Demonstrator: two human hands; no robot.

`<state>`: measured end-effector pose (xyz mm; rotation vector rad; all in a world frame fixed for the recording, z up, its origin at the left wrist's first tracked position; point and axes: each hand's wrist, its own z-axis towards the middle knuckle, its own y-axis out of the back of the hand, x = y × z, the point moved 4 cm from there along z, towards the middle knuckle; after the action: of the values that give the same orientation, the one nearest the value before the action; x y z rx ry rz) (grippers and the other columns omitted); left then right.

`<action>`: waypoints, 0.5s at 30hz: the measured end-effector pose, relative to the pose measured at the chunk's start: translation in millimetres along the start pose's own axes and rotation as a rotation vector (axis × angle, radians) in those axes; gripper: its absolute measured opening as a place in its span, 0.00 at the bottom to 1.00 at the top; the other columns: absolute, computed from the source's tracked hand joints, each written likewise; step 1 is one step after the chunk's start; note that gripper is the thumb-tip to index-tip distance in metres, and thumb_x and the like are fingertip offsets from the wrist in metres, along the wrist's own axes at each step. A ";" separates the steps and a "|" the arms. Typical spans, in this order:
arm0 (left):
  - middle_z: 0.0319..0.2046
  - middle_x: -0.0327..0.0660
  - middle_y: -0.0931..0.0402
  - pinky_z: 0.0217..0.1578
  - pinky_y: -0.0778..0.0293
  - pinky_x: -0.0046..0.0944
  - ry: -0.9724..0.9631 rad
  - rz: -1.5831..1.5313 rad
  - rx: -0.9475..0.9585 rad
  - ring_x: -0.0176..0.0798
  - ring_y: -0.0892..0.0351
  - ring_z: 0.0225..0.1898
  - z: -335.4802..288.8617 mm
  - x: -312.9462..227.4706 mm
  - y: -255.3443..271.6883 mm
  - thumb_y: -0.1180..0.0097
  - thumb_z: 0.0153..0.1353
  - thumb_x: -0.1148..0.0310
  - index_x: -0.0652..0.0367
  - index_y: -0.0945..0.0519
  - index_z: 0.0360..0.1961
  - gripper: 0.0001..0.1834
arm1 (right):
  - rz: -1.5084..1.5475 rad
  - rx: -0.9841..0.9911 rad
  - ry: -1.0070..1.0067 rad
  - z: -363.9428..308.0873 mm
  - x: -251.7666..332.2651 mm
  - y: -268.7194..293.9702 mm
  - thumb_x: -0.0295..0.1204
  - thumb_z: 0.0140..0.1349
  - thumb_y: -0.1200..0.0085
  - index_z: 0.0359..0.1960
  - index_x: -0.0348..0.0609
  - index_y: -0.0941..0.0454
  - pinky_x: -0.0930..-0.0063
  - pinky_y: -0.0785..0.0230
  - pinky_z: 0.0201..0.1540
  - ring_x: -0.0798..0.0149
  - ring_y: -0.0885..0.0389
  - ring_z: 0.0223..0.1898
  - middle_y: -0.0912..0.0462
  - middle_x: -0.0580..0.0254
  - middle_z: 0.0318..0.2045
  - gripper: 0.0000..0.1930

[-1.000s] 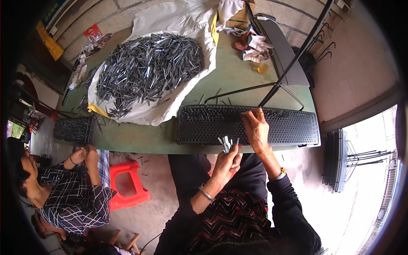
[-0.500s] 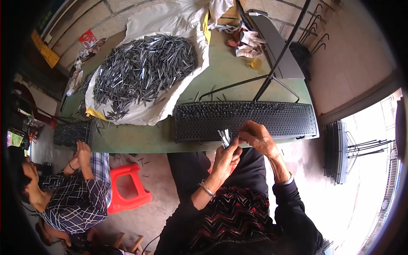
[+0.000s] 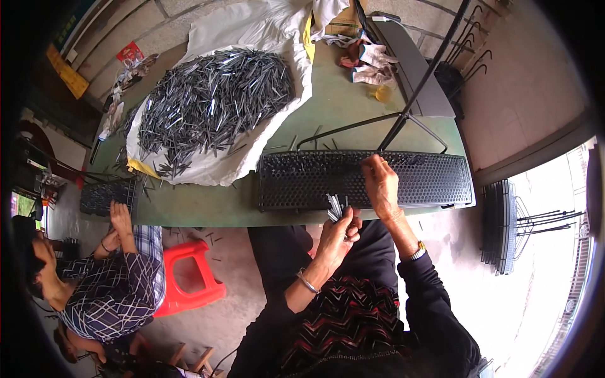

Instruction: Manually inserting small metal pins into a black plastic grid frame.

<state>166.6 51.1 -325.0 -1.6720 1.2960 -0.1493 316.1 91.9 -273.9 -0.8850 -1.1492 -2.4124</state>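
Note:
A bundle of thin dark and silvery strips (image 3: 334,206) is pinched in my left hand (image 3: 335,236), just off the near edge of the table. My right hand (image 3: 383,189) is over a long black perforated panel (image 3: 302,183), its fingertips pressed together near the panel's far edge. Whatever those fingertips hold is too small to make out. The panel lies along the table's front, its holes in rows, many at the far side looking filled with dark bits. A black metal rod frame (image 3: 403,116) rises behind it.
A heap of dark strips (image 3: 214,101) lies on a white sack (image 3: 249,160) at the table's left. Gloves (image 3: 375,63) and a yellow round thing (image 3: 382,94) are farther back. Another person (image 3: 113,283) works at a similar panel (image 3: 107,196) on the left, near a red stool (image 3: 189,280). Panels (image 3: 501,227) stand at right.
My right hand has moved away from the left hand's bundle, up and forward over the panel. My left hand stays nearly in place with the strips.

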 end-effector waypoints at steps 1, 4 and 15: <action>0.22 0.36 0.28 0.20 0.44 0.25 0.007 -0.009 0.017 0.23 0.41 0.18 0.0 -0.2 -1.1 0.45 0.66 0.59 0.61 0.24 0.40 0.14 | -0.001 0.001 0.000 -0.4 -0.3 -0.2 0.21 0.58 0.45 0.33 0.44 0.24 0.69 0.29 0.29 0.59 0.22 0.26 0.24 0.58 0.27 0.04; 0.23 0.35 0.28 0.21 0.43 0.25 0.015 -0.015 0.002 0.23 0.41 0.19 -4.6 -5.0 -6.2 0.46 0.66 0.59 0.61 0.24 0.45 0.16 | -0.151 0.062 0.038 6.3 18.1 1.4 0.24 0.54 0.41 0.33 0.47 0.24 0.63 0.27 0.31 0.52 0.21 0.31 0.27 0.59 0.32 0.06; 0.21 0.38 0.27 0.17 0.48 0.23 0.020 0.085 0.071 0.21 0.45 0.15 -4.6 -5.3 -8.2 0.45 0.66 0.58 0.61 0.23 0.46 0.17 | 0.352 0.635 -0.178 -17.6 20.7 24.7 0.28 0.59 0.41 0.37 0.35 0.22 0.74 0.29 0.34 0.65 0.20 0.31 0.26 0.59 0.31 0.09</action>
<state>167.1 52.1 -314.3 -1.5565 1.3584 -0.1597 306.6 62.2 -254.5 -0.9832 -1.5439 -1.5671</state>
